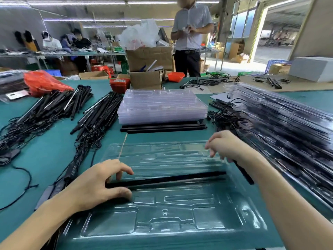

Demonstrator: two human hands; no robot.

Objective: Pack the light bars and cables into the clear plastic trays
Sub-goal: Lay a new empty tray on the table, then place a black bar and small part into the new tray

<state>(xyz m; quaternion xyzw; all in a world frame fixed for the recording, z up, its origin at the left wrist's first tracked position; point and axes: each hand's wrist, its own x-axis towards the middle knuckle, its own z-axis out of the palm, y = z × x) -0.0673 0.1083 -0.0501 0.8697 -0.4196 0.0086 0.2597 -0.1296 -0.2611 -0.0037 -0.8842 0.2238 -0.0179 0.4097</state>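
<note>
A clear plastic tray [173, 210] lies on the green table right in front of me. One black light bar [167, 179] lies across its middle, left to right. My left hand [97, 184] grips the bar's left end, fingers curled over it and thumb below it. My right hand [228, 147] hovers over the tray's far right corner with loosely curled fingers and nothing visible in them. A short black bar end [244, 173] shows under my right wrist; whether the hand touches it is unclear.
A stack of empty clear trays [162, 107] stands behind, with loose black bars [164, 128] in front of it. Heaps of bars with cables [54, 109] lie at the left. Filled trays [288, 134] pile at the right. Cardboard boxes [147, 69] and a standing person [191, 37] are beyond.
</note>
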